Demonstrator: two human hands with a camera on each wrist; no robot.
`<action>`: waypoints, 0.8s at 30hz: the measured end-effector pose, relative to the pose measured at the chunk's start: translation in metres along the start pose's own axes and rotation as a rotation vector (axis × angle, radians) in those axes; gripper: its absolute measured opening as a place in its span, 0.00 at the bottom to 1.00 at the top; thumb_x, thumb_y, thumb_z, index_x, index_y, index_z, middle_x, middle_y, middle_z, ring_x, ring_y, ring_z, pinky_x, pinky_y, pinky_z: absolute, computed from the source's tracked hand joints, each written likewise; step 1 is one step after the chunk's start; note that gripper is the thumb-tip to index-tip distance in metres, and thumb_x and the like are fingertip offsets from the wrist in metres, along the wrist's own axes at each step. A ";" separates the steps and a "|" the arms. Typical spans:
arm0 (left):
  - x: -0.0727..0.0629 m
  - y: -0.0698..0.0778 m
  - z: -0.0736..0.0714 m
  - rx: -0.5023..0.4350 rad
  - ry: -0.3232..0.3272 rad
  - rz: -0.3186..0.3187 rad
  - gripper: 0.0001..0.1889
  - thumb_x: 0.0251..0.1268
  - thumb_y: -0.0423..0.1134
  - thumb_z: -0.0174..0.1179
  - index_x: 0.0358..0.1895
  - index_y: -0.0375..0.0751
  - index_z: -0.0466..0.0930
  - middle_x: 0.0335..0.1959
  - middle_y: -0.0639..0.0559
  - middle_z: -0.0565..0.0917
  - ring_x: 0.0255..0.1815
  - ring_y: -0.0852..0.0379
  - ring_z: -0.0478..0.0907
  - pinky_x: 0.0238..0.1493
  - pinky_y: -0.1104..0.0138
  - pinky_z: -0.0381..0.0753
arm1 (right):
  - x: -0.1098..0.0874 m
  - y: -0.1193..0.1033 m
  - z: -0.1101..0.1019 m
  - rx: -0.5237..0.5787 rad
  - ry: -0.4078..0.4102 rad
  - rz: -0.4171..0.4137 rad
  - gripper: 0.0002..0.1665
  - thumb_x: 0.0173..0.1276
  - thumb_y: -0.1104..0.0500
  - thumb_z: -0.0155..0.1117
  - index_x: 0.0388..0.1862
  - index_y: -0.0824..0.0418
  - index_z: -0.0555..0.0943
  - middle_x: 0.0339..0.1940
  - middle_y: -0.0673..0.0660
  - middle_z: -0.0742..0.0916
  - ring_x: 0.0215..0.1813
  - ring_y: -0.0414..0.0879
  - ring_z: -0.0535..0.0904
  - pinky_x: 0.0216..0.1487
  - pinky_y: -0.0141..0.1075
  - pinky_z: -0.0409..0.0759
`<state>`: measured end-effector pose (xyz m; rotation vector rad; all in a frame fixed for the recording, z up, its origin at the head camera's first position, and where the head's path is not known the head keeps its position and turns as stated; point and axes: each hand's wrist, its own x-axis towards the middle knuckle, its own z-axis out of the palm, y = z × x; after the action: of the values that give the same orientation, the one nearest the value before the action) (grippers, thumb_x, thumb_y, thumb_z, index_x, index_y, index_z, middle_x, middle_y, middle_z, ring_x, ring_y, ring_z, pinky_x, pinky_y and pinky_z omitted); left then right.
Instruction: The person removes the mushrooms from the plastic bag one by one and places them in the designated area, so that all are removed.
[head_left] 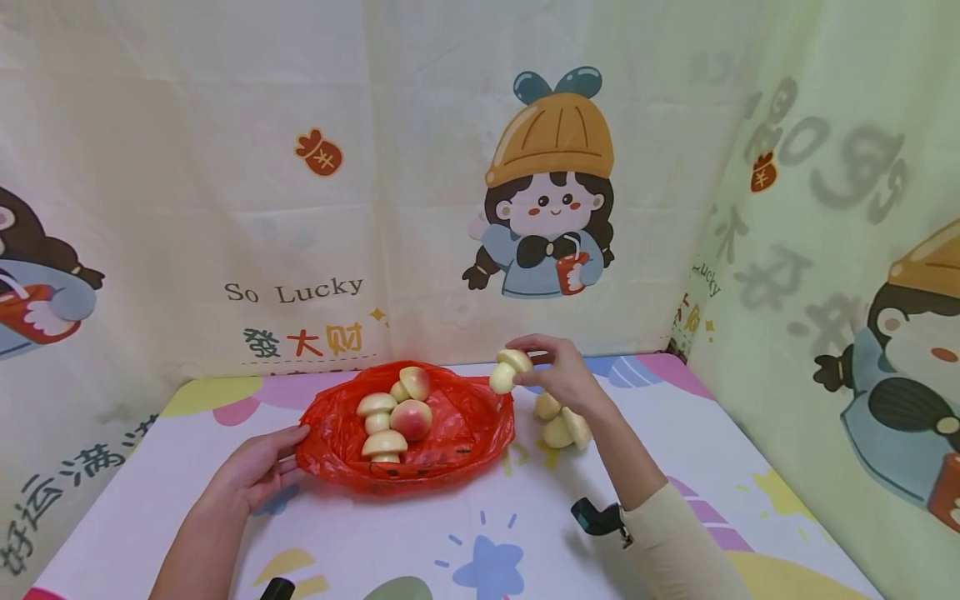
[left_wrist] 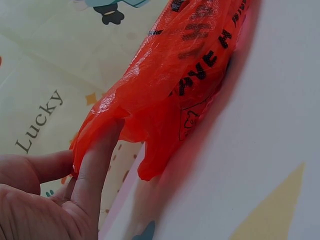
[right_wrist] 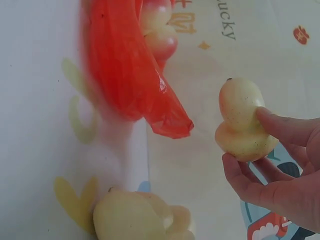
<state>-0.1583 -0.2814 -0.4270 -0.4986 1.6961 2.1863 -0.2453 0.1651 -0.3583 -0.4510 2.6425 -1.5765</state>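
A red plastic bag (head_left: 457, 417) lies on the table with its mouth spread wide and several toy mushrooms (head_left: 386, 442) inside. My left hand (head_left: 255, 467) pinches the bag's left edge between thumb and fingers, seen closely in the left wrist view, where the bag (left_wrist: 165, 85) hangs over the fingers. Above the bag's right edge, my right hand (head_left: 558, 371) holds a pale toy mushroom (head_left: 510, 371) by its cap with thumb and fingers. That mushroom (right_wrist: 245, 120) shows whole in the right wrist view. Beneath the right forearm, more mushrooms (head_left: 562, 427) lie on the table.
The table has a white cloth (head_left: 420, 533) printed with coloured shapes. A printed curtain (head_left: 420, 208) hangs behind it and another stands on the right side. A black device (head_left: 600, 517) is strapped at the right wrist.
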 end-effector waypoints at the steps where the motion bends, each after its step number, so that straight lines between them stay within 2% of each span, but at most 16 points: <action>1: 0.000 0.000 0.000 0.000 0.001 0.001 0.41 0.79 0.48 0.60 0.84 0.37 0.49 0.39 0.59 0.89 0.43 0.57 0.90 0.52 0.59 0.90 | 0.000 0.001 -0.001 -0.001 0.003 -0.001 0.27 0.64 0.63 0.76 0.62 0.50 0.85 0.60 0.53 0.87 0.62 0.60 0.81 0.54 0.45 0.89; 8: -0.001 -0.001 0.000 -0.009 0.000 0.002 0.41 0.79 0.47 0.60 0.84 0.37 0.49 0.40 0.59 0.89 0.43 0.57 0.91 0.52 0.59 0.90 | -0.003 0.002 -0.011 0.004 0.024 0.000 0.28 0.65 0.65 0.74 0.65 0.56 0.83 0.63 0.58 0.86 0.64 0.62 0.80 0.56 0.46 0.89; 24: -0.001 -0.001 0.001 -0.001 0.001 0.004 0.40 0.79 0.47 0.60 0.83 0.37 0.51 0.39 0.58 0.89 0.42 0.56 0.90 0.52 0.60 0.90 | -0.008 0.016 -0.035 0.024 0.068 0.048 0.28 0.68 0.66 0.72 0.68 0.56 0.82 0.64 0.59 0.86 0.66 0.60 0.78 0.58 0.43 0.87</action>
<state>-0.1567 -0.2799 -0.4268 -0.4970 1.6975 2.1903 -0.2471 0.2042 -0.3567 -0.3364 2.6592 -1.6363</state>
